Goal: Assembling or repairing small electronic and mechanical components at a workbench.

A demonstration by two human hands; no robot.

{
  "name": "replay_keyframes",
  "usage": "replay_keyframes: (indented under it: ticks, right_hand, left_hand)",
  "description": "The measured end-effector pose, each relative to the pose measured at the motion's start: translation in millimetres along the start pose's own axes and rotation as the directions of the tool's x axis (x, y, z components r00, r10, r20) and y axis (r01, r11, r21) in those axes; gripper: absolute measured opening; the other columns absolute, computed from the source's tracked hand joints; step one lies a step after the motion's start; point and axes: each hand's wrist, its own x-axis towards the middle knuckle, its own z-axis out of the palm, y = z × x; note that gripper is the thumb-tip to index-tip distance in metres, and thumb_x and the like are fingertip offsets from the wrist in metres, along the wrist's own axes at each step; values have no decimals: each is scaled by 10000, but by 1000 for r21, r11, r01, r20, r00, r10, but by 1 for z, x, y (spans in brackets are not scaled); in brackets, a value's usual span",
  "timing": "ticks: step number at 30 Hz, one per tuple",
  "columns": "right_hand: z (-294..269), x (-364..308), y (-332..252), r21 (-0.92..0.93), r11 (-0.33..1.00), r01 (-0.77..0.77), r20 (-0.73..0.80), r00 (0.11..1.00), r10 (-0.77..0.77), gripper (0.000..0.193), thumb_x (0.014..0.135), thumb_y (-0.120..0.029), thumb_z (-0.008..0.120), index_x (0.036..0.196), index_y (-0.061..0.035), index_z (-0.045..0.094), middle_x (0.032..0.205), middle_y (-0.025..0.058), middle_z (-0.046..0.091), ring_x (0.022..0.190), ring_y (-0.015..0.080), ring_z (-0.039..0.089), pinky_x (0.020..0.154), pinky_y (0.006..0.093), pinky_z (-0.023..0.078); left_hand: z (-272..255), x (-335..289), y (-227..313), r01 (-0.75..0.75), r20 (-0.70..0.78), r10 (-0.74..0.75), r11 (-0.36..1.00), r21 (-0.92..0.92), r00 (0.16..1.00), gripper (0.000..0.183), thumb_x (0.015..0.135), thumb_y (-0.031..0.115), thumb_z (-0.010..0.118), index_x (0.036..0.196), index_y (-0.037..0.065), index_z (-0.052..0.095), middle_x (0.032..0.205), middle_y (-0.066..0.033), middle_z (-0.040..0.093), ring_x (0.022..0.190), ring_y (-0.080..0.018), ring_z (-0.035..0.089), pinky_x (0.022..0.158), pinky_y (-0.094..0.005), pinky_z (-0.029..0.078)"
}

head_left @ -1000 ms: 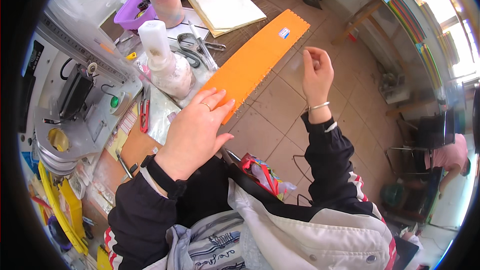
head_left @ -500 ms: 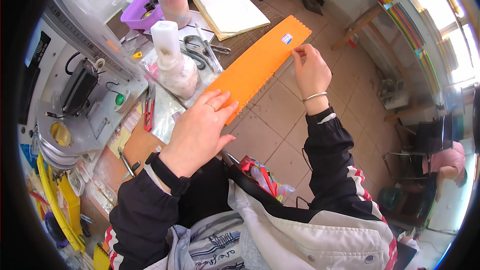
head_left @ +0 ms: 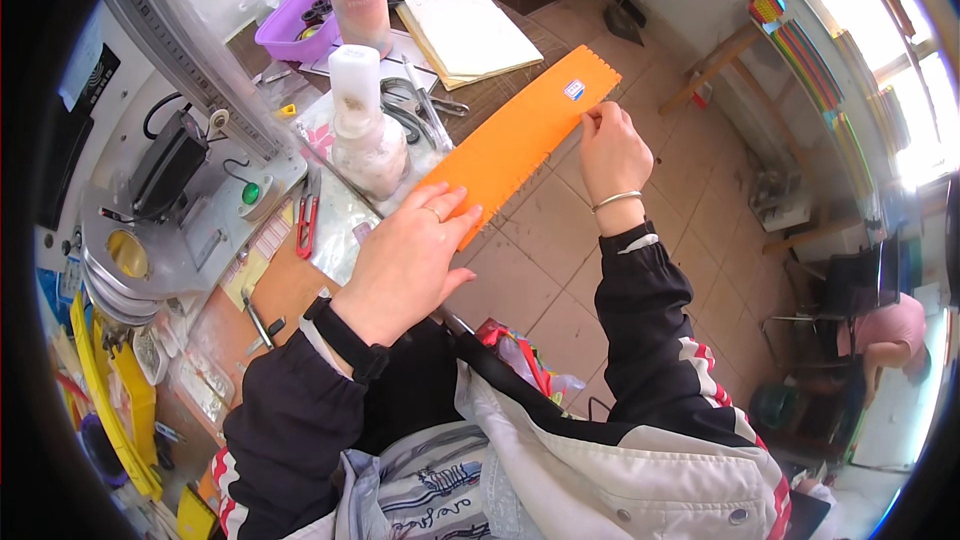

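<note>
A long orange strip point(head_left: 530, 135) with toothed ends and a small sticker point(head_left: 573, 90) runs diagonally off the bench edge over the floor. Short loose threads or bristles line its right edge. My left hand point(head_left: 400, 250), wearing a ring, lies with stretched fingers on the strip's near end, thumb held apart. At the far right edge of the strip, my right hand point(head_left: 614, 155) has thumb and fingertips pinched together. Whether they grip the edge or something thin there cannot be told. Left of the strip stands a cloudy white bottle point(head_left: 365, 145).
Thread snips point(head_left: 306, 225) with red handles lie left of the bottle, near a machine point(head_left: 165, 175). Farther back are scissors point(head_left: 405, 105), a notebook point(head_left: 480, 30), a pink bottle point(head_left: 358, 0) and a purple basket point(head_left: 298, 25). A person point(head_left: 890, 335) bends over at the far right.
The view has shifted a little, so bench items appear farther right and lower. Both hands keep nearly the same places on the strip.
</note>
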Motion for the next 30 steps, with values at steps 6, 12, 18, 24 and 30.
replay_keyframes:
  ticks: [6, 12, 18, 24, 30]
  right_hand:
    - [10, 22, 20, 115, 993, 23, 239, 970, -51, 208, 951, -284, 560, 952, -82, 610, 969, 137, 686, 942, 321, 672, 735, 416, 538]
    - [25, 34, 37, 595, 732, -331, 419, 905, 69, 218, 958, -255, 547, 949, -43, 598, 833, 79, 622, 764, 213, 618, 615, 354, 488]
    - [-18, 27, 102, 740, 611, -281, 84, 940, 330, 218, 968, -225, 588, 953, -10, 623, 783, 32, 566, 696, 148, 534, 612, 309, 441]
    - [-235, 13, 114, -267, 956, 124, -496, 832, -246, 124, 937, -173, 609, 938, -49, 616, 970, 127, 627, 970, 329, 554, 857, 443, 413]
    - [-319, -24, -12, 737, 605, 302, -454, 884, 111, 108, 971, -95, 565, 1024, -14, 615, 1113, 143, 588, 1104, 284, 551, 985, 350, 393]
  left_hand:
    - [-1, 0, 1, -7, -9, 8, 1000, 15, 1000, 604, 676, 215, 841, 1224, 55, 645, 1314, -150, 593, 1261, -311, 518, 1024, -388, 462]
    - [3, -2, -1, -17, -44, 18, 999, 30, 999, 607, 665, 227, 850, 1210, 54, 647, 1277, -145, 605, 1245, -303, 527, 1020, -386, 462]
    - [12, -3, 11, -13, -46, 15, 999, 49, 999, 710, 688, 246, 841, 1248, -42, 513, 1276, -204, 588, 1285, -334, 502, 1060, -379, 434]
    - [11, -8, 0, 59, 0, -59, 997, -48, 998, 700, 731, 296, 824, 1246, -60, 512, 1284, -230, 579, 1334, -359, 450, 1099, -413, 390]
    - [-17, -25, 27, 14, -90, 2, 983, 184, 996, 843, 783, 397, 786, 1404, -46, 429, 1481, -268, 393, 1453, -398, 260, 1190, -484, 219]
